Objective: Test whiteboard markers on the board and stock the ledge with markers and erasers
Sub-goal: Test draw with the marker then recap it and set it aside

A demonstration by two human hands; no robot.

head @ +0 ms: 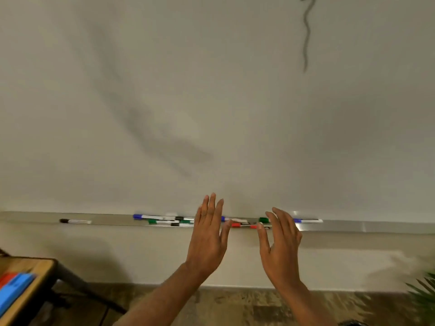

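Both hands are raised in front of the ledge with nothing in them. The left hand (207, 234) has its fingers straight and close together, pointing up over the lower edge of the whiteboard (211, 90). The right hand (281, 241) has its fingers loosely spread and a little bent, its thumb reaching toward the left hand. Whether either hand touches the markers behind it cannot be told.

The ledge (376, 225) is a long, narrow strip of brushed metal along the bottom edge of the board. The markers are slim white tubes with coloured caps, lying lengthwise on it. A black marker (75, 221) lies alone toward the left end. Near the middle is a loose cluster with a blue marker (147, 216) at the back edge and a green marker (162, 221) at the front edge, with black-capped ones among them. Between the hands lie red markers (236, 224). Just past the right hand a second blue marker (307, 220) lies at the back edge.

The board is smooth and glossy with grey smudges, and a wavy dark line (306, 36) near its top right. At lower left a wooden table (35, 264) with rounded corners carries blurred blue and red blocks (14, 290). Green leaves (423, 295) show at lower right.
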